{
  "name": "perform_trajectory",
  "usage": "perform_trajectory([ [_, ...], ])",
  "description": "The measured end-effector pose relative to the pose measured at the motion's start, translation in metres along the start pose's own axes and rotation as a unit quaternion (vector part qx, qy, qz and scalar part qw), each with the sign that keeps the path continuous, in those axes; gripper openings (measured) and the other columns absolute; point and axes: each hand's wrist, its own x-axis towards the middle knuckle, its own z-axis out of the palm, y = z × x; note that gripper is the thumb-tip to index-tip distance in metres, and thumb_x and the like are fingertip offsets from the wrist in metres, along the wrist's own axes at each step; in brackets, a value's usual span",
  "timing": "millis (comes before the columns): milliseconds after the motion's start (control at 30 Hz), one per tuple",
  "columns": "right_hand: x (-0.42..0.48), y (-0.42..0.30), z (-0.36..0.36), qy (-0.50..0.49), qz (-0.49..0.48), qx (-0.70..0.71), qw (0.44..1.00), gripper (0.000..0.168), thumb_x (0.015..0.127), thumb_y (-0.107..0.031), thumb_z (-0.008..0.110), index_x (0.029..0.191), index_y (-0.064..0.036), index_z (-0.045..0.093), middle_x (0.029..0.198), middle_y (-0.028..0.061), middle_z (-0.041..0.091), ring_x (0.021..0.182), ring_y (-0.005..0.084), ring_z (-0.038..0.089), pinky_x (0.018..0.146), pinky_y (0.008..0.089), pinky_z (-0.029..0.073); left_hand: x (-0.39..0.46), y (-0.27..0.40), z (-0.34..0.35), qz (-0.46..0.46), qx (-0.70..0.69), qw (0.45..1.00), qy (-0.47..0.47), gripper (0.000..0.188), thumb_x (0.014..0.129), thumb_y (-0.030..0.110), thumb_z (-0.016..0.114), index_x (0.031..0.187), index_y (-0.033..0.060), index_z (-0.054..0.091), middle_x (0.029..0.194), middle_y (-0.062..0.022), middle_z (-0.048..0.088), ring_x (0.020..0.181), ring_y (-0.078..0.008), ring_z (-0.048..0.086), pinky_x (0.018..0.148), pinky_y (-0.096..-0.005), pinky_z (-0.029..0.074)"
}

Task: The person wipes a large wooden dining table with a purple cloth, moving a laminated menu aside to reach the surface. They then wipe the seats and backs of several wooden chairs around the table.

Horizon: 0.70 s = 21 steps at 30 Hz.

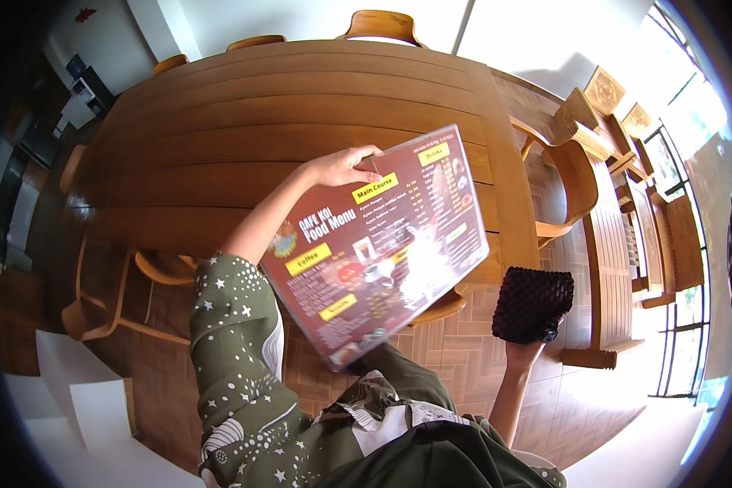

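Note:
My left hand (343, 168) grips the upper edge of a laminated food menu (412, 207), thumb on its front face. The sheet is maroon with yellow heading strips, writing and small food pictures; light glares off its lower right part. It hangs tilted over the near edge of the wooden table (268, 119), hiding part of that edge. Off to the right, my right hand (523, 352) holds up a dark woven pouch (532, 305), which covers most of the fingers. The pouch is beside the table's near right corner, above the floor.
A wooden chair (564, 180) stands at the table's right side, another (107, 305) at the near left. Along the right wall runs a long wooden bench (610, 262) beneath barred windows. White stepped blocks (97, 402) are at the lower left. A water dispenser (88, 91) is far left.

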Motion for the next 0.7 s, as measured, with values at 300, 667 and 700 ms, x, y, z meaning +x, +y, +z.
perform_trajectory([
  [300, -0.059, 0.26, -0.067, -0.051, 0.013, 0.083, 0.995, 0.065, 0.087, -0.058, 0.032, 0.136, -0.014, 0.03, 0.136, 0.0107, 0.037, 0.122, 0.0319, 0.039, 0.1, 0.0486, 0.033, 0.012, -0.153, 0.002, -0.108, 0.405, 0.893, -0.165, 0.067, 0.07, 0.054, 0.065, 0.121, 0.0131, 0.05, 0.114, -0.0176, 0.057, 0.109, -0.0326, 0.052, 0.089, -0.0429, 0.042],
  [667, 0.003, 0.318, -0.048, -0.047, 0.208, -0.128, 0.969, 0.05, 0.091, -0.037, 0.044, 0.134, -0.013, 0.035, 0.135, 0.0097, 0.039, 0.125, 0.0265, 0.037, 0.103, 0.0402, 0.03, -0.156, -0.121, 0.02, -0.111, 0.404, 0.9, 0.12, 0.081, 0.076, 0.036, 0.066, 0.137, 0.008, 0.022, 0.138, -0.0161, 0.031, 0.127, -0.0307, 0.031, 0.105, -0.0449, 0.026],
  [700, 0.012, 0.319, -0.032, -0.066, 0.204, -0.298, 0.93, 0.047, 0.09, -0.032, 0.049, 0.132, -0.012, 0.04, 0.133, 0.0106, 0.042, 0.125, 0.0266, 0.037, 0.103, 0.0396, 0.03, -0.189, -0.132, 0.031, -0.173, 0.408, 0.887, 0.13, 0.086, 0.074, 0.037, 0.068, 0.139, 0.0088, 0.018, 0.141, -0.0158, 0.026, 0.13, -0.0311, 0.026, 0.105, -0.048, 0.024],
])
